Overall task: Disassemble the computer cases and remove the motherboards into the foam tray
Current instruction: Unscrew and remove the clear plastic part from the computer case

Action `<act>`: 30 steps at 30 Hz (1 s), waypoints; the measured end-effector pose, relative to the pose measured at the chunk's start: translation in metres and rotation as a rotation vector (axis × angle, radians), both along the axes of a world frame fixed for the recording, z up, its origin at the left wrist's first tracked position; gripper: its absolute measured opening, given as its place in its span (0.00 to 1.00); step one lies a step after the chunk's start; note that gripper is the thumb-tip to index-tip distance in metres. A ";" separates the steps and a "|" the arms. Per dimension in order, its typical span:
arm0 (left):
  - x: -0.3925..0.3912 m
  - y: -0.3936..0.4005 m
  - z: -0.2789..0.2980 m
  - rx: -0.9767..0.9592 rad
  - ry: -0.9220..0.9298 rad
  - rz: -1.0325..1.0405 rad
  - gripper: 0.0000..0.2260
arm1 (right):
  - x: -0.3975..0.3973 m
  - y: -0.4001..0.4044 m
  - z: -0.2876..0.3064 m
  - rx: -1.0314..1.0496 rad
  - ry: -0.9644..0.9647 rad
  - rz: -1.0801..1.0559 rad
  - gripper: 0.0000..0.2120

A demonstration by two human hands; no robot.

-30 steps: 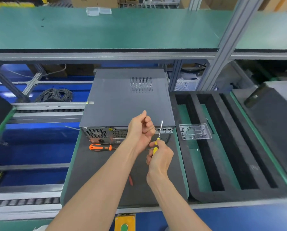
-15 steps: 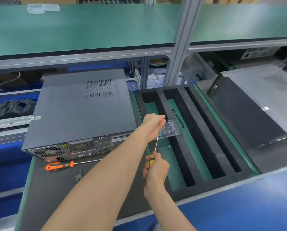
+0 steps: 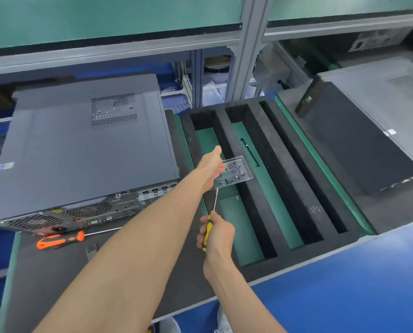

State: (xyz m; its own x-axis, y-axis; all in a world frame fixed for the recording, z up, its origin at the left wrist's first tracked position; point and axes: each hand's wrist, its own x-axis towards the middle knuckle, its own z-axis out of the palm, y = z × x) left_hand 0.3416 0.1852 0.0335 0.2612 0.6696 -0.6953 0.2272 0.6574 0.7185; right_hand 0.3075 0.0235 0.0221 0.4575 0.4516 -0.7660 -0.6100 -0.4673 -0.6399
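Grasps a yellow screwdriver (image 3: 209, 230) in the right grip (image 3: 216, 234), clenched round the handle, with the shaft pointing up and away toward the left grip (image 3: 212, 169). Reaches with the left grip over a clear screw dish (image 3: 234, 173) holding a few small dark screws and perched across a rib of the foam tray (image 3: 296, 255). Cannot tell from this angle whether the left grip is released or pinching something, with the fingers hidden behind the back of the hand; probably dropping off a screw, as a guess. Leaves the computer case (image 3: 85, 150) on the bench (image 3: 56, 280) to the left of both grips, lid still on, rear panel turned toward the person, long axis running away from the near edge. Shows no motherboard; presumably still shut inside, with the tray's slots holding no board yet. Crosses the left forearm above the case's near right corner, so puts that arm closer to the case, though the tool for the rear screws sits in the right grip, just off that same corner. Calls next, most likely, for swinging both grips back left to the rear panel and keeping the driver in line with the case's long axis. Also leaves an orange screwdriver (image 3: 59, 240) lying just in front of the rear panel, and a second case (image 3: 359, 145) beyond the foam tray on the right.
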 end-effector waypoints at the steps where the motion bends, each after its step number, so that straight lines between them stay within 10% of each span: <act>1: -0.001 0.000 -0.002 0.001 0.028 -0.033 0.19 | 0.001 0.000 -0.002 -0.001 0.002 -0.001 0.15; 14: -0.036 -0.040 0.036 0.257 -0.057 -0.224 0.32 | -0.009 0.003 -0.005 -0.022 -0.149 0.143 0.15; 20: -0.105 -0.081 0.048 0.346 -0.144 -0.206 0.18 | -0.045 -0.004 -0.016 -0.068 -0.249 0.407 0.15; 30: -0.248 -0.093 0.036 0.118 -0.149 0.211 0.20 | -0.091 0.016 -0.024 -0.093 -0.149 0.427 0.12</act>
